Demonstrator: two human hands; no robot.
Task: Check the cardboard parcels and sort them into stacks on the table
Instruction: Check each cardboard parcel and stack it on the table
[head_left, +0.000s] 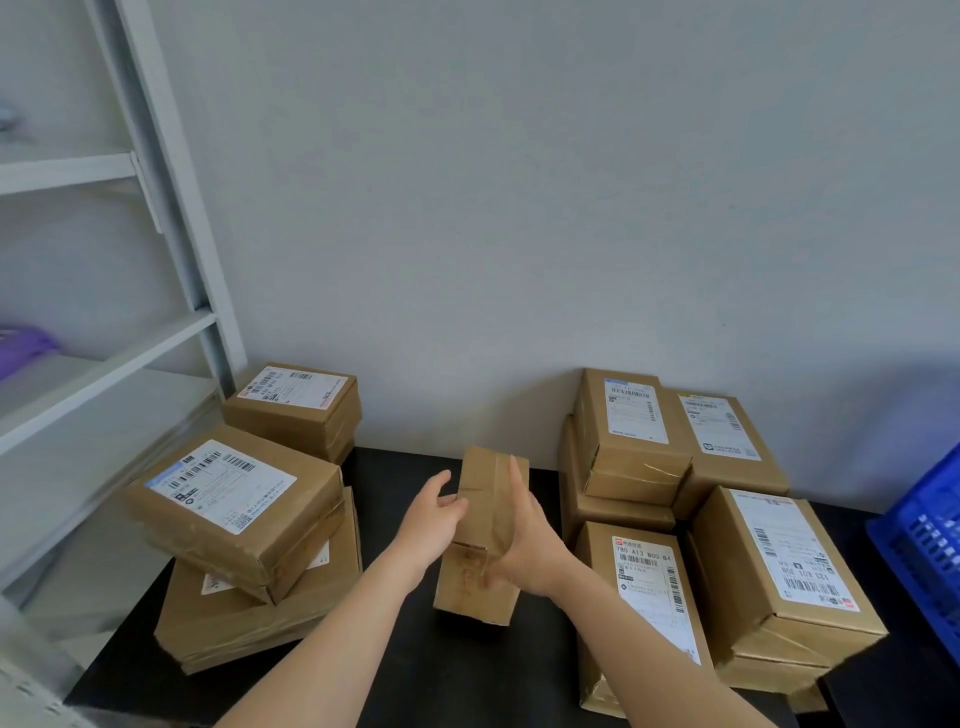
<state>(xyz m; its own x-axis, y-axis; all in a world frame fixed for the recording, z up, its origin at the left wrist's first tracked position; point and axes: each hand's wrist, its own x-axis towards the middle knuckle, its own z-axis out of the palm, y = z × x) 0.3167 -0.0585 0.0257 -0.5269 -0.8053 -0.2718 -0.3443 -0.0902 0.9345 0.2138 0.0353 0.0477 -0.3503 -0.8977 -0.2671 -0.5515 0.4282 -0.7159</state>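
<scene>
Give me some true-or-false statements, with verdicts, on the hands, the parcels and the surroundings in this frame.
1. The left hand and the right hand both hold the small parcel. True.
2. The small parcel shows a shipping label to the camera. False: its visible faces are plain cardboard and tape.
3. A blue crate stands at the right edge. True.
4. The table is white. False: it is black.
5. The near left stack's top parcel lies askew. True.

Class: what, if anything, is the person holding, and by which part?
A narrow brown cardboard parcel, clasped by its two long sides: the left hand on the left side, the right hand on the right.
</scene>
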